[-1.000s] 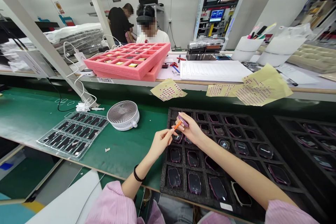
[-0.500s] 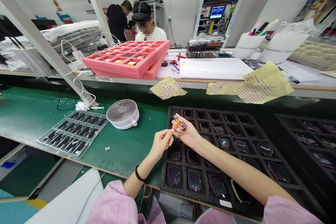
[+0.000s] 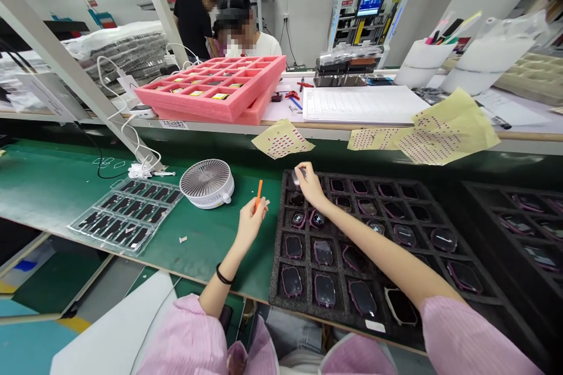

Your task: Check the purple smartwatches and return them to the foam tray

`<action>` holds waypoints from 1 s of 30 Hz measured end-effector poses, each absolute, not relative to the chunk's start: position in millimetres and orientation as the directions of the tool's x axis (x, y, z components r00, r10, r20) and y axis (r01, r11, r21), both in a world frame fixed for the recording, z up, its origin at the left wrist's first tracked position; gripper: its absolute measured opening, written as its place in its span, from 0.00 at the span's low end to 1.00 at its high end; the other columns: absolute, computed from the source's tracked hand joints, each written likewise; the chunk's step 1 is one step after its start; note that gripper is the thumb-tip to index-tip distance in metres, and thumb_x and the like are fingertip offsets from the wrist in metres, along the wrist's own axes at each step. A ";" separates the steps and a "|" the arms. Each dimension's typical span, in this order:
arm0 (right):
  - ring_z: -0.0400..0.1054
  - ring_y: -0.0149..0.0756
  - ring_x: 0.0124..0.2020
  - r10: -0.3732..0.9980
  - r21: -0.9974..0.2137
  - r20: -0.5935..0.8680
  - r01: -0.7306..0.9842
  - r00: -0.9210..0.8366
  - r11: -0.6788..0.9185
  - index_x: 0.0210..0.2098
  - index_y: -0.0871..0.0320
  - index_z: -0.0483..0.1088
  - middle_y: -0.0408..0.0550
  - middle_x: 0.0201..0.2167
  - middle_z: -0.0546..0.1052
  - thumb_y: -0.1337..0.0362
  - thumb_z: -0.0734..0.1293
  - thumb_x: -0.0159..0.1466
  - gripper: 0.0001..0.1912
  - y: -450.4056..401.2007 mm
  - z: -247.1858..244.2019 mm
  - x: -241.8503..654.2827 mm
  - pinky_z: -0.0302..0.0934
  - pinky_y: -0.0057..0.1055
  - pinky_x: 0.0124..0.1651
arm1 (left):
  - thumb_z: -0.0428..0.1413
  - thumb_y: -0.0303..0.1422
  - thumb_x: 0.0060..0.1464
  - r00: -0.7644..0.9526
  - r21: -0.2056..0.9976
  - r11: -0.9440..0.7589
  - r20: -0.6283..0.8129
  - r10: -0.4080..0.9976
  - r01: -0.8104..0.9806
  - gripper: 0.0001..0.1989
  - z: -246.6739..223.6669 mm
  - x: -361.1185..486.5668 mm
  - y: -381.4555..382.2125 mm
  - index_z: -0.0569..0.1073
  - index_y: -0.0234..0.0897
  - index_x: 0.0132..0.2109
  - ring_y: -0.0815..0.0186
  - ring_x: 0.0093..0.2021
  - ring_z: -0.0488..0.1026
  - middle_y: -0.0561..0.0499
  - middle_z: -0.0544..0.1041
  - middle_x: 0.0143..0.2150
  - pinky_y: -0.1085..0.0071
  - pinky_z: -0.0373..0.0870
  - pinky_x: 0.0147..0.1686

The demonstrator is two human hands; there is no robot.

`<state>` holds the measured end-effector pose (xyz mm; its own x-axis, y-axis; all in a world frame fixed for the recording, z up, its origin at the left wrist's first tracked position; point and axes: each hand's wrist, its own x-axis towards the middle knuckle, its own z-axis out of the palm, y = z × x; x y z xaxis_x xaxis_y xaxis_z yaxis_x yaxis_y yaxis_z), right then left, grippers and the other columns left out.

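1. Pinching: right hand (image 3: 310, 186), fingertips (image 3: 302, 171) closed on a small glossy piece (image 3: 298, 176). The fingers cover most of it, so its shape is hard to make out.
2. Location of piece: above the far left corner cell of the black foam tray (image 3: 276, 299). Whether it touches the cell cannot be told.
3. Gripping: left hand (image 3: 250, 225), fingers (image 3: 260, 208) curled closed around an orange stick (image 3: 259, 194), which stands nearly upright. Its lower end is hidden in the hand.
4. Location of stick: over the green bench (image 3: 206, 258), just left of the tray.
5. Tray contents: purple-rimmed parts (image 3: 292, 281), one per cell; the nearest row is partly blocked by the right forearm.
6. Nearby: desk fan (image 3: 206, 183), left of the stick. Second tray (image 3: 466, 184), right, cut off by the frame edge.
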<state>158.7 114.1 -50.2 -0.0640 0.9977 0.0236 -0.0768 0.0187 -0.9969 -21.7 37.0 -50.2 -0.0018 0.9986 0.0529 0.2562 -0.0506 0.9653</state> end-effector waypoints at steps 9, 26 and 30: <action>0.60 0.54 0.51 0.977 -0.783 0.211 0.599 0.004 0.167 0.33 0.55 0.69 0.56 0.40 0.72 0.61 0.67 0.60 0.05 138.0 -63.2 190.3 0.51 0.48 0.54 | 0.52 0.37 0.56 0.010 0.774 -0.030 0.031 0.999 0.632 0.15 -64.9 -52.7 24.9 0.68 0.37 0.23 0.67 0.23 0.66 0.52 0.72 0.22 0.73 0.55 0.28; 0.69 0.38 0.27 0.994 -0.935 0.090 0.339 -0.064 0.107 0.34 0.52 0.58 0.41 0.23 0.72 0.46 0.66 0.57 0.19 117.7 -52.7 215.9 0.62 0.34 0.29 | 0.47 0.45 0.61 0.181 0.960 -0.070 0.020 0.983 0.272 0.17 -48.0 -22.3 13.5 0.70 0.36 0.41 0.73 0.18 0.53 0.60 0.56 0.19 0.76 0.50 0.22; 0.64 0.30 0.19 0.968 -0.957 -0.011 -0.278 -0.251 -0.083 0.39 0.52 0.62 0.38 0.23 0.72 0.52 0.71 0.55 0.19 81.3 -30.1 192.8 0.55 0.26 0.20 | 0.49 0.51 0.57 0.320 0.998 0.052 -0.064 0.945 0.043 0.21 -33.4 5.5 9.1 0.68 0.36 0.35 0.77 0.16 0.45 0.63 0.52 0.18 0.78 0.45 0.17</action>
